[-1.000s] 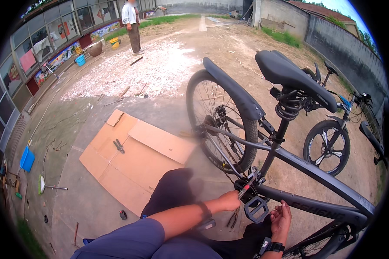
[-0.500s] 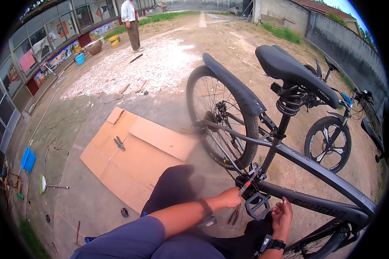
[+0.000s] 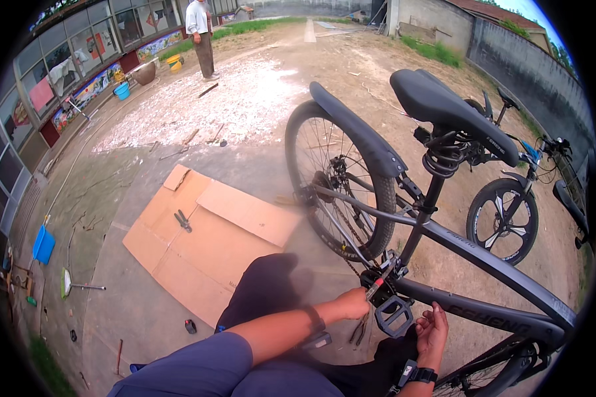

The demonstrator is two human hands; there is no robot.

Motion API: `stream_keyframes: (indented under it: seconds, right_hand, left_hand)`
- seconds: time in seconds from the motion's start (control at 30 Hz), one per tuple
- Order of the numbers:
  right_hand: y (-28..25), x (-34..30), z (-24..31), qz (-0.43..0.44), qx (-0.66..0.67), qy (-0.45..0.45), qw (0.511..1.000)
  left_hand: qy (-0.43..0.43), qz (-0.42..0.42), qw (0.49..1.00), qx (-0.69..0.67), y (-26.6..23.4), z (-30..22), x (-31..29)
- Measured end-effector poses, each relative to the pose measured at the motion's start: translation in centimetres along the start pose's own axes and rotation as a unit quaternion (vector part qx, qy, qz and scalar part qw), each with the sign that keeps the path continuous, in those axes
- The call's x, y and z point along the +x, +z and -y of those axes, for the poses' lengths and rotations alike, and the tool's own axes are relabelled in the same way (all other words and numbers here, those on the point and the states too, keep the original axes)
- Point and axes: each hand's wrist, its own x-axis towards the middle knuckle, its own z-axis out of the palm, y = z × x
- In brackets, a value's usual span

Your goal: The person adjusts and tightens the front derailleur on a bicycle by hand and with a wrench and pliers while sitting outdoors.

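Note:
A dark grey bicycle (image 3: 470,248) stands in front of me, its rear wheel (image 3: 341,182) pointing away. My left hand (image 3: 353,304) is closed around a slim red-handled tool (image 3: 375,288), whose tip reaches in by the crank and chain below the seat tube; its exact kind is unclear. Close by is the black pedal (image 3: 395,316). My right hand (image 3: 432,333) rests palm up just below the down tube, fingers loosely curled and apart, nothing visible in them; a fingertip is at the tube. Dark-handled pliers (image 3: 359,331) lie on the ground beneath my left hand.
Flattened cardboard (image 3: 198,255) with another pair of pliers (image 3: 183,220) on it lies to the left. A second bicycle (image 3: 506,218) stands at right. A person (image 3: 198,40) stands far back. A blue dustpan (image 3: 44,244) and a broom (image 3: 66,283) lie at far left.

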Motion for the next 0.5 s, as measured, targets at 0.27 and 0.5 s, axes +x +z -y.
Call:
stream_keyframes:
  seconds: [0.27, 0.5]
  right_hand:
    - [-0.04, 0.13, -0.02, -0.002, 0.001, 0.004, 1.0]
    - [0.09, -0.05, 0.14, -0.004, 0.002, 0.005, 1.0]
  left_hand:
    - [0.008, -0.002, 1.0, 0.01, -0.01, 0.06, 0.02]
    - [0.014, -0.013, 1.0, 0.021, 0.12, 0.16, 0.04]
